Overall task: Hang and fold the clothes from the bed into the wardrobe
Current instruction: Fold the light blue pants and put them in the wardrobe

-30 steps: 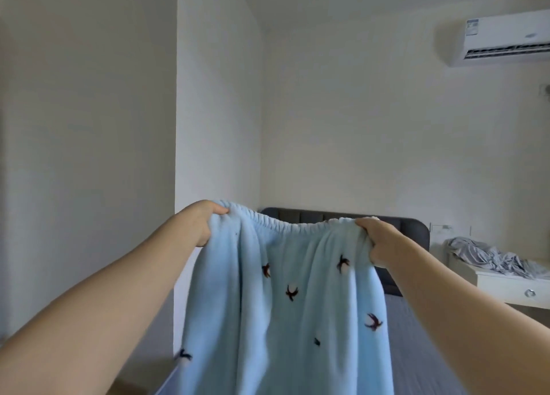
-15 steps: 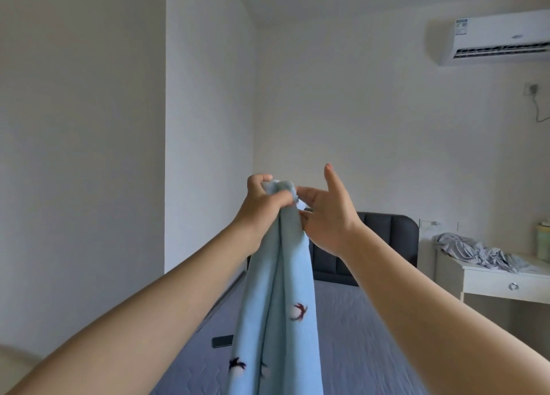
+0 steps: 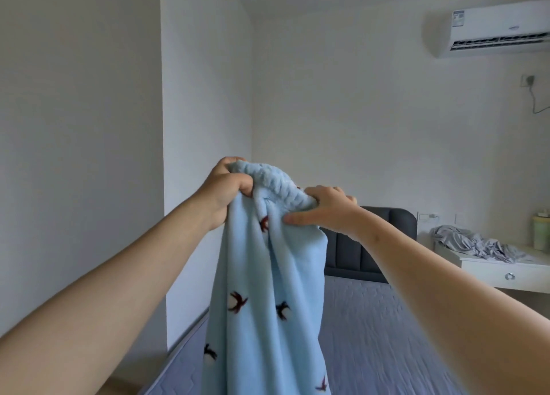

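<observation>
Both the left hand (image 3: 226, 186) and right hand (image 3: 327, 211) clutch the elastic top of the pale-blue, bird-patterned fleece garment (image 3: 268, 290) hanging above the grey quilted bed (image 3: 375, 335), so match its edges squarely before folding.

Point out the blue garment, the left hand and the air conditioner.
blue garment (image 3: 259, 329), head view, hanging cloth under waistband.
left hand (image 3: 227, 192), head view, back of the hand.
air conditioner (image 3: 500, 25), head view, front panel.
</observation>
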Demonstrator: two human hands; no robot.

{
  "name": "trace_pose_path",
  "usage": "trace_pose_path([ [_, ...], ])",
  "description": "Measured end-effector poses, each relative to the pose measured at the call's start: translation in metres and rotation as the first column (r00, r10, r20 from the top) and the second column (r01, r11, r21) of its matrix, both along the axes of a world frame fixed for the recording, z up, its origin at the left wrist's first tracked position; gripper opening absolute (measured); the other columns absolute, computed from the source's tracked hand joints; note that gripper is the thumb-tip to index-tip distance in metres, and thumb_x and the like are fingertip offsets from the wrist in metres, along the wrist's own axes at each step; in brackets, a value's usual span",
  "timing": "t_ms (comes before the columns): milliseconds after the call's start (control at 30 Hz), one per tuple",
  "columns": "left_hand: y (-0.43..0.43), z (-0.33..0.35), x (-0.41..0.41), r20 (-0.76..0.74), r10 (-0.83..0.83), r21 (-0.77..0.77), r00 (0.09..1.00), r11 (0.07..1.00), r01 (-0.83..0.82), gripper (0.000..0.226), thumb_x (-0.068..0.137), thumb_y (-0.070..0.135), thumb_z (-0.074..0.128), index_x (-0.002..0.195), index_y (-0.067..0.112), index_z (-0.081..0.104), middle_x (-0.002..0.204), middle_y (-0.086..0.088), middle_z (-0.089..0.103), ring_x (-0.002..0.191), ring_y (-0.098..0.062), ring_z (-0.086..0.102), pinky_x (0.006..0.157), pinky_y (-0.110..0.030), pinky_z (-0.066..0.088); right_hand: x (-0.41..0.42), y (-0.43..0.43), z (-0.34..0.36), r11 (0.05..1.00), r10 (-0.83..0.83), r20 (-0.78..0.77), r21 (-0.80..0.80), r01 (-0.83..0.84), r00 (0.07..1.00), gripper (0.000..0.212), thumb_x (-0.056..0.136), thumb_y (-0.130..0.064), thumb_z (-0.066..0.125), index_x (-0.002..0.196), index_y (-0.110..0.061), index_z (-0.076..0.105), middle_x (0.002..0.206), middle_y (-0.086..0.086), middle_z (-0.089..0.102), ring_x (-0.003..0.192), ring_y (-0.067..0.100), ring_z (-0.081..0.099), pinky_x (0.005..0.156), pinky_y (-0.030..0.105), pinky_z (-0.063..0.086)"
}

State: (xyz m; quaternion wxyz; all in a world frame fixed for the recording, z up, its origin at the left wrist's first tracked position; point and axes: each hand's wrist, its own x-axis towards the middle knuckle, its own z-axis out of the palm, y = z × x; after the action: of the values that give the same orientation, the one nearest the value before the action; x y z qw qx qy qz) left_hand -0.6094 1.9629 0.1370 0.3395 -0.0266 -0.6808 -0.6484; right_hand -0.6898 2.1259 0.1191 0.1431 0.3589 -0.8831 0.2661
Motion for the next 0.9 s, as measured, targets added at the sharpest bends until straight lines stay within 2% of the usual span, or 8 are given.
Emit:
trace_pose_path([
  [100, -0.011, 0.002, 0.006, 0.037, -0.043, -0.024, 0.998, 0.999, 0.044, 0.039, 0.056, -0.009, 0.045, 0.085, 0.017, 0.047, 0.074, -0.003, 0.049, 0.064, -0.014, 0.049, 0.045, -0.012, 0.044, 0.002, 0.002, -0.001, 0.999, 0.012, -0.021, 0.037, -0.011, 1.000, 0.035, 0.071, -0.048, 0.074, 0.094, -0.031, 0.054, 0.110, -0.010, 0.035, 0.103, 0.015, 0.028, 0.088, 0.031, 0.028],
  [233, -0.024, 0.004, 0.011, 0.150, 0.111, -0.283, 0.982, 0.957, -0.065, 0.043, 0.059, 0.001, 0.053, 0.096, 0.020, 0.045, 0.085, 0.001, 0.047, 0.075, -0.013, 0.048, 0.057, -0.022, 0.041, -0.001, 0.002, 0.006, 0.958, 0.126, 0.167, -0.275, -0.077, 0.978, 0.026, 0.071, -0.004, 0.073, 0.086, -0.013, 0.055, 0.081, 0.004, 0.051, 0.076, 0.021, 0.049, 0.058, 0.026, 0.040],
  [333, -0.036, 0.004, 0.018, 0.254, 0.374, -0.640, 0.892, 0.757, -0.135, 0.040, 0.079, 0.007, 0.058, 0.111, 0.018, 0.036, 0.094, 0.002, 0.048, 0.090, -0.016, 0.047, 0.064, -0.023, 0.038, 0.005, 0.001, 0.010, 0.729, 0.405, 0.314, -0.678, -0.095, 0.859, 0.032, 0.071, 0.013, 0.066, 0.085, -0.013, 0.055, 0.080, 0.008, 0.059, 0.071, 0.022, 0.059, 0.065, 0.034, 0.054],
  [433, -0.046, 0.003, 0.021, 0.218, 0.509, -0.751, 0.833, 0.632, -0.190, 0.026, 0.081, 0.010, 0.059, 0.106, 0.012, 0.051, 0.100, -0.002, 0.059, 0.092, -0.020, 0.054, 0.074, -0.030, 0.044, 0.010, -0.003, 0.008, 0.590, 0.595, 0.318, -0.797, -0.133, 0.738, 0.042, 0.072, 0.020, 0.060, 0.090, -0.018, 0.057, 0.084, 0.006, 0.062, 0.071, 0.021, 0.062, 0.067, 0.034, 0.056],
  [533, -0.047, 0.004, 0.023, 0.228, 0.442, -0.668, 0.867, 0.719, -0.191, 0.022, 0.084, 0.005, 0.057, 0.104, 0.012, 0.060, 0.091, -0.001, 0.058, 0.074, -0.014, 0.049, 0.057, -0.023, 0.042, 0.012, 0.000, 0.002, 0.754, 0.564, 0.408, -0.608, -0.248, 0.718, 0.033, 0.075, 0.013, 0.065, 0.091, -0.016, 0.062, 0.087, 0.006, 0.067, 0.079, 0.023, 0.065, 0.076, 0.035, 0.056],
  [667, -0.054, -0.005, 0.026, 0.247, 0.435, -0.571, 0.866, 0.787, -0.233, 0.018, 0.089, 0.006, 0.053, 0.104, 0.014, 0.057, 0.087, -0.002, 0.051, 0.064, -0.012, 0.039, 0.050, -0.020, 0.027, 0.002, 0.003, 0.000, 0.989, 0.064, 0.213, -0.142, -0.034, 0.975, 0.030, 0.069, -0.023, 0.081, 0.084, -0.014, 0.057, 0.095, 0.008, 0.058, 0.088, 0.023, 0.056, 0.071, 0.030, 0.046],
  [767, -0.054, -0.013, 0.027, 0.289, 0.457, -0.529, 0.841, 0.809, -0.258, 0.014, 0.092, 0.014, 0.051, 0.104, 0.020, 0.054, 0.075, -0.005, 0.046, 0.053, -0.016, 0.034, 0.045, -0.019, 0.019, 0.000, -0.004, -0.007, 0.874, 0.174, 0.302, -0.485, -0.006, 0.937, 0.036, 0.072, -0.012, 0.079, 0.095, -0.009, 0.051, 0.096, 0.012, 0.056, 0.085, 0.024, 0.056, 0.076, 0.041, 0.051],
  [900, -0.048, -0.015, 0.031, 0.427, 0.270, -0.274, 0.863, 0.948, -0.161, 0.014, 0.099, 0.021, 0.039, 0.107, 0.030, 0.045, 0.085, 0.004, 0.050, 0.036, -0.004, 0.053, 0.031, -0.011, 0.034, 0.003, -0.005, -0.027, 0.615, 0.586, 0.487, -0.788, 0.037, 0.647, 0.046, 0.076, -0.002, 0.072, 0.115, -0.010, 0.050, 0.102, 0.013, 0.063, 0.078, 0.025, 0.067, 0.069, 0.040, 0.058],
])
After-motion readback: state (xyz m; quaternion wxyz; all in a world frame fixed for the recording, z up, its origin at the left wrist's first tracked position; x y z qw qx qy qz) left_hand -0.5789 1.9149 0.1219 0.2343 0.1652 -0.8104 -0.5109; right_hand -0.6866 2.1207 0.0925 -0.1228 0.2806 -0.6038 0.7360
